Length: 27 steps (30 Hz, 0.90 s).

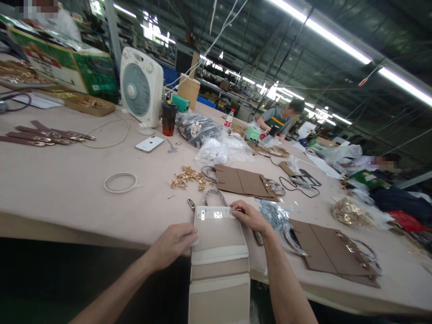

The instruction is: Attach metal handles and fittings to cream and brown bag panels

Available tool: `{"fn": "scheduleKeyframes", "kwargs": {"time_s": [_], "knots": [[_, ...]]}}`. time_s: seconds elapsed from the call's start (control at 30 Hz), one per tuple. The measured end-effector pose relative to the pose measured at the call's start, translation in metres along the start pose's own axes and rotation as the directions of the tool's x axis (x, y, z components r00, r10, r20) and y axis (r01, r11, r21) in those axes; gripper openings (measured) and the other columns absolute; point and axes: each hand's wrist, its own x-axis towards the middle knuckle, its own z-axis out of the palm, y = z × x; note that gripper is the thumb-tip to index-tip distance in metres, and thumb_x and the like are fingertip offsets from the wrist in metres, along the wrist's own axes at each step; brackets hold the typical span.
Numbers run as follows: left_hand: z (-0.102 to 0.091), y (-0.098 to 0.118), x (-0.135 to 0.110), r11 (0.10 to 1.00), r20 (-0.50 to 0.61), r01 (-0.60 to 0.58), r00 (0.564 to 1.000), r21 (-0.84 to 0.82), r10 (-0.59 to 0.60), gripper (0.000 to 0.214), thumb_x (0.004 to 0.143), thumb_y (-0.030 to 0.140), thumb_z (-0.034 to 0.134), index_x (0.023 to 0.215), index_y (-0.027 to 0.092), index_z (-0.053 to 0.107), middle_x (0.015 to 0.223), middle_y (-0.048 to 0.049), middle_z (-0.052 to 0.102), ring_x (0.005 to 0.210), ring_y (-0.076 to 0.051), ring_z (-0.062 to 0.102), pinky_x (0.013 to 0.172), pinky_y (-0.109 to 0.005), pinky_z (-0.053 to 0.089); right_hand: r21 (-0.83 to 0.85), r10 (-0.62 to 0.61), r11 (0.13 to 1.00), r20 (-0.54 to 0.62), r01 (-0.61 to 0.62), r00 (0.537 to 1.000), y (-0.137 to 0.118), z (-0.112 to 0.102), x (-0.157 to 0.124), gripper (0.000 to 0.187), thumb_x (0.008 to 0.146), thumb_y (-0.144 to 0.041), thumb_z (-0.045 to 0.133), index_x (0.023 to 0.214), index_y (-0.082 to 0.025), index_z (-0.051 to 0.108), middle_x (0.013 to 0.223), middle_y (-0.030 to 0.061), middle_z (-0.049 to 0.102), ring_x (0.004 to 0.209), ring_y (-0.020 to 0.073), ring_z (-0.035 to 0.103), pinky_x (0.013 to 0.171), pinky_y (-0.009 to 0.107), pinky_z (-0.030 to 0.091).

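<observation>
Beige panel (220, 270): your left hand (175, 240) pinches its left edge, your right hand (249, 215) its upper right corner.

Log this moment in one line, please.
left hand: touching beige panel, left edge; right hand: touching panel, upper right corner; panel: overhanging table edge; gold fasteners: piled loosely on table

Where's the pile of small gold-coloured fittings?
In the head view, the gold-coloured pile lies on the table slightly left of centre, beyond the left hand, between the white ring and a brown panel.
</observation>
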Motion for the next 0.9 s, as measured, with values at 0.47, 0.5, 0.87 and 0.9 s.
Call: {"fn": "scheduleKeyframes", "kwargs": {"time_s": [0.47,0.5,0.87,0.9], "knots": [[0.001,-0.004,-0.001,0.997,0.017,-0.046,0.999,-0.058,0.047,0.038,0.105,0.046,0.048,0.09,0.018,0.07,0.089,-0.002,0.061,0.087,-0.017,0.058,0.082,-0.028,0.048,0.225,0.188,0.957,0.005,-0.185,0.982,0.005,0.005,0.006,0.06,0.072,-0.043,0.085,0.123,-0.018,0.065,0.115,0.0092,0.071,0.105,0.0228,0.067,0.097,0.039,0.053],[0.001,-0.004,-0.001,0.995,0.008,-0.061,0.998,-0.083,0.062,0.039,0.105,0.046,0.048,0.09,0.018,0.07,0.094,-0.0031,0.062,0.091,-0.017,0.059,0.086,-0.029,0.049,0.241,0.203,0.949,0.023,-0.202,0.979,0.007,0.005,0.009,0.06,0.069,-0.044,0.087,0.119,-0.017,0.067,0.112,0.0086,0.072,0.1,0.0225,0.067,0.094,0.038,0.054],[0.003,-0.013,-0.003,0.98,-0.011,0.026,1.0,-0.198,-0.029,0.039,0.097,0.048,0.062,0.102,0.013,0.079,0.095,-0.0076,0.075,0.088,-0.02,0.066,0.085,-0.032,0.055,0.219,0.288,0.938,-0.061,-0.269,0.956,0.021,0.014,0.028,0.04,0.069,-0.052,0.083,0.084,-0.015,0.079,0.081,0.0065,0.076,0.077,0.0212,0.065,0.079,0.035,0.05],[0.004,-0.014,-0.004,0.979,-0.015,0.019,1.0,-0.201,-0.022,0.039,0.096,0.048,0.064,0.105,0.013,0.08,0.098,-0.009,0.076,0.091,-0.021,0.067,0.086,-0.033,0.055,0.198,0.281,0.945,-0.088,-0.259,0.956,0.02,0.017,0.026,0.04,0.071,-0.053,0.081,0.085,-0.016,0.079,0.083,0.0072,0.077,0.078,0.0221,0.066,0.08,0.036,0.05]]}}
